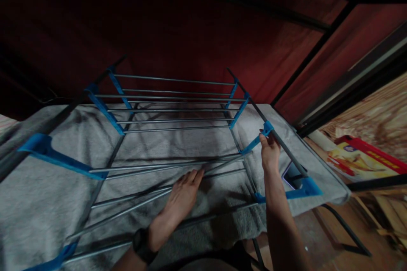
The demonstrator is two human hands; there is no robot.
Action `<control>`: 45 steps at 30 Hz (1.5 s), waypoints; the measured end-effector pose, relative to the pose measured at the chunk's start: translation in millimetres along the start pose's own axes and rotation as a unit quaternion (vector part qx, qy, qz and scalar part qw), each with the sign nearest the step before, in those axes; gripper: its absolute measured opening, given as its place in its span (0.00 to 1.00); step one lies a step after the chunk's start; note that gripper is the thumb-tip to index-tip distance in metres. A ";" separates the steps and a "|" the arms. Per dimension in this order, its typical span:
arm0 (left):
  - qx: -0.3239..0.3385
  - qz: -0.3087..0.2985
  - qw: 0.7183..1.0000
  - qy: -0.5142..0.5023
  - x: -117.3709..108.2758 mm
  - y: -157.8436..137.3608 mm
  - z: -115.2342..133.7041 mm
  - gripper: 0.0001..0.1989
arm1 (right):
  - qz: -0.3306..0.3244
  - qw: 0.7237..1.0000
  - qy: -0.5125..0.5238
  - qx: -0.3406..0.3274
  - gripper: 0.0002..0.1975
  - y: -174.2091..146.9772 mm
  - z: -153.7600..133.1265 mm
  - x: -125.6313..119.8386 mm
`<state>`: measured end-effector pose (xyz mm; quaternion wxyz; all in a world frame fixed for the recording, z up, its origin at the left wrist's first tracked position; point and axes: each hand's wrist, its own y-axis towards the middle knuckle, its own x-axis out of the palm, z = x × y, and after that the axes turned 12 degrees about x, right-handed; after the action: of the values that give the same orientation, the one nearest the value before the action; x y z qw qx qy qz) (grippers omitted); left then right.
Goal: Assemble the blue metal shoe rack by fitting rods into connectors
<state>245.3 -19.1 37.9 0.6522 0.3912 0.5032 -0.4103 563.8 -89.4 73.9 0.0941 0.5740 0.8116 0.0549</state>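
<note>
A rack of metal rods and blue plastic brackets lies across a grey cloth. My left hand [184, 190], with a dark watch on its wrist, is closed over a loose-looking metal rod [127, 211] that slants across the front tier. Its fingers are pressed together and partly hide the rod. My right hand [271, 152] grips a blue plastic bracket [254, 143] near its upper end, where it clips onto the dark side tube [259, 112]. At the front left, another blue bracket [60, 159] hooks over the opposite tube.
Beneath the rack, the grey cloth [254, 114] covers a table. A phone [293, 175] lies on it beside my right forearm. Dark red fabric [178, 29] hangs behind. To the right are a red and yellow box [365, 159] and a dark metal frame bar [352, 63].
</note>
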 end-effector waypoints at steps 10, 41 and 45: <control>0.034 0.093 0.995 0.013 -57.8 45.3 -0.1 0.29 | 0.011 1.000 -0.014 0.002 0.20 1.4 8.6 -1.8; 0.130 0.151 0.975 0.096 -96.4 81.4 -30.0 0.26 | 0.037 0.998 -0.044 0.030 0.25 0.5 8.7 -5.6; 0.129 0.148 0.976 0.097 -100.8 80.0 -24.9 0.23 | 0.039 0.996 -0.076 0.023 0.26 -1.8 5.6 -8.9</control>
<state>295.4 46.8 139.5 0.5983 0.5800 0.4433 -0.3304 566.3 -98.5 68.9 0.1402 0.6097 0.7801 -0.0037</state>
